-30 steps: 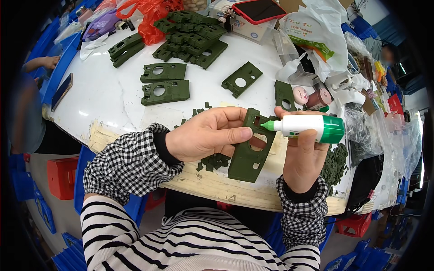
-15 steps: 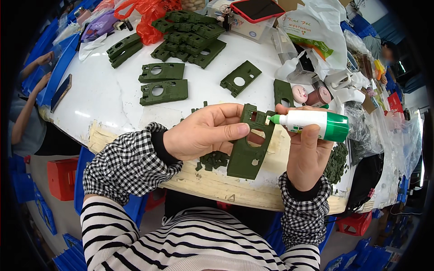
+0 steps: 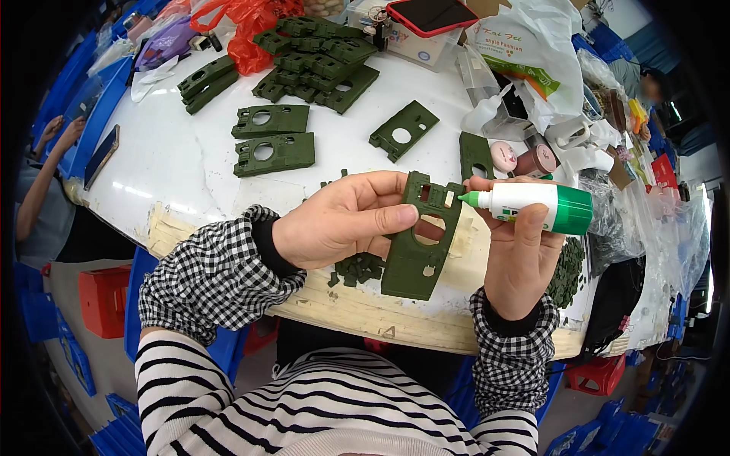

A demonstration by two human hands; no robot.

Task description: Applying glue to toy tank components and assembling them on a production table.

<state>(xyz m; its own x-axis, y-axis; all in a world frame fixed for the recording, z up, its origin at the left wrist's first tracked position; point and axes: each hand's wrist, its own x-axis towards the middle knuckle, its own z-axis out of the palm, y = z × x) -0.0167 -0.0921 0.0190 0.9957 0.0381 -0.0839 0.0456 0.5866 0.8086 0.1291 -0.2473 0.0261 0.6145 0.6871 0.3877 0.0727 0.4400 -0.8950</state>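
My left hand [image 3: 353, 220] pinches a dark green plastic tank hull part [image 3: 407, 262] by its left edge, thumb on the face. The part stands nearly upright, with a large round hole and smaller openings. In my right hand [image 3: 521, 258] lies a white glue bottle [image 3: 525, 204] with a green base and green nozzle, held sideways. Its tip points left, close beside the hull's upper right edge; whether it touches I cannot tell. Small green pieces [image 3: 359, 270] lie on the table below my left hand, and more small green pieces [image 3: 566, 273] lie right of my right hand.
Several hull parts [image 3: 274, 154] lie on the white table [image 3: 182, 163], with a stack of them [image 3: 323, 61] at the back. A red-cased phone [image 3: 433, 17] rests on a clear box. Jars [image 3: 537, 161] and plastic bags [image 3: 525, 53] crowd the right. Another person's hand [image 3: 72, 133] shows far left.
The glue bottle has shifted slightly to the right, its nozzle moving a little away from the hull's opening toward the edge. My left hand and the hull are almost unmoved.
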